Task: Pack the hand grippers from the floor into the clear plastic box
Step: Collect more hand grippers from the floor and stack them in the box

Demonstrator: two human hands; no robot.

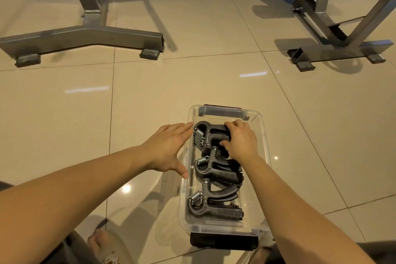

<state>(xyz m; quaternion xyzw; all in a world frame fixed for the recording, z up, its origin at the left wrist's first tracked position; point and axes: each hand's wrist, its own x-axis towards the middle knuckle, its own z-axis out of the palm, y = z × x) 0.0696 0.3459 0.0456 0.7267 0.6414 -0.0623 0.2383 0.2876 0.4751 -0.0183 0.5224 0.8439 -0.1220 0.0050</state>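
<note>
Several hand grippers in clear plastic box, right hand gripping farthest gripper, handles hidden, left hand fingers straight.

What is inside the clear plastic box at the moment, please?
Black hand grippers fill the clear plastic box; the right hand grips the farthest one, hiding part of it.

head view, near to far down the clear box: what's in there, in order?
near black latch → nearest hand gripper → middle hand gripper → far hand gripper, gripped by the right hand → far black latch
</note>
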